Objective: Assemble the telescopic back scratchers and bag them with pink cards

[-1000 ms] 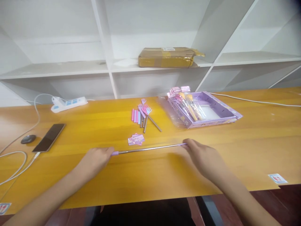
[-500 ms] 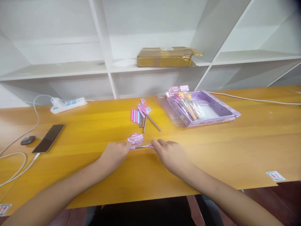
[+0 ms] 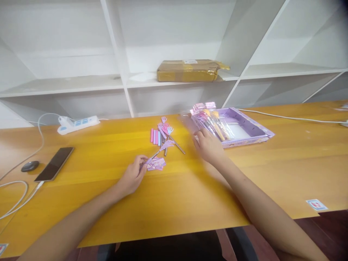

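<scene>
In my left hand [image 3: 133, 174] is a purple back scratcher [image 3: 154, 155], gripped by its handle, its metal rod and clawed head pointing up and right. Under it lie several small pink-purple cards [image 3: 157, 164]. Just beyond, several more back scratchers [image 3: 165, 131] with pink, purple and blue heads are heaped, beside a row of coloured handle sleeves [image 3: 155, 136]. My right hand [image 3: 208, 146] is at the near left edge of the purple box [image 3: 246, 139], fingers bent and closed on a clear plastic bag [image 3: 187, 123]; the fingertips are slightly blurred.
Bagged back scratchers [image 3: 213, 123] lie over the box's left side. A phone [image 3: 54, 165], a black mouse [image 3: 29, 166] and a white power strip [image 3: 78, 124] with cables are at left. A taped carton [image 3: 187, 71] sits on the shelf behind the table.
My right hand has let go of the back scratcher and moved up and right to the plastic bags. My left hand has tilted the scratcher's head upward, away from me.
</scene>
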Available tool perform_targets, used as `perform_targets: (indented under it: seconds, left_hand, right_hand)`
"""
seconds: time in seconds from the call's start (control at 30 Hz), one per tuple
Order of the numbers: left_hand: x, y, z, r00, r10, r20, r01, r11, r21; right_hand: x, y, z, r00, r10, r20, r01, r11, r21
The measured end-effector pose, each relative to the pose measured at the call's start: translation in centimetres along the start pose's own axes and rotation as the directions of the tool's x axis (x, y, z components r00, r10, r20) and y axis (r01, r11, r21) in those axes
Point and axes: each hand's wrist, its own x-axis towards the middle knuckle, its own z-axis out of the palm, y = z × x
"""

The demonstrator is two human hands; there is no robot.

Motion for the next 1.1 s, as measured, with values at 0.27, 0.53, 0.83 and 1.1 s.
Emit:
perform_targets:
  seconds: [0.27, 0.53, 0.83, 1.1]
  left_hand:
    - [-0.1, -2.8, 1.8, 1.0, 0.01, -0.002, -0.01, 0.869, -0.494]
    - [0.0, -3.2, 1.7, 0.999, 0.011, 0.039, 0.01, 0.868, -0.496]
    - [0.3, -2.7, 1.3, 0.992, 0.026, 0.12, 0.039, 0.857, -0.515]
    - [-0.4, -0.9, 1.3, 0.968, 0.016, 0.251, 0.147, 0.776, -0.613]
  right_hand:
    - [-0.2, 2.6, 3.2, 0.969, 0.217, 0.122, -0.193, 0.965, -0.179]
    - [0.4, 5.3, 3.1, 0.981, 0.164, 0.103, -0.156, 0.984, -0.084]
    - [-0.1, 3.3, 3.0, 0.961, 0.092, -0.26, -0.062, 0.991, 0.121]
    - [-2.5, -2.6, 2.2, 0.915, -0.173, -0.363, 0.285, 0.916, 0.283]
